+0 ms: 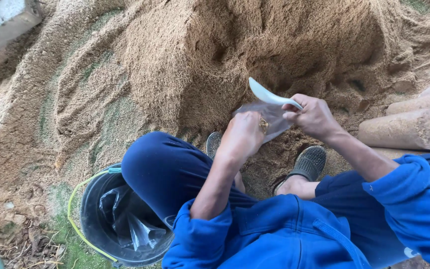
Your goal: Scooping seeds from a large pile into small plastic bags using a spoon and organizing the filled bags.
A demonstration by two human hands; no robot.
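Person crouches facing a sawdust pile (pixel 215 55). Both hands meet at a clear plastic bag (pixel 270 118) held just above the ground at the pile's foot. Left hand (pixel 245 134) is clamped on the bag's near edge. Right hand (pixel 313 117) pinches the bag's far edge and also grips a white scoop (pixel 268 94). 1 black bucket (pixel 90 219) holding more bags stands at the lower left, beside the left knee. Filled sacks (pixel 414 124) lie at the right edge.
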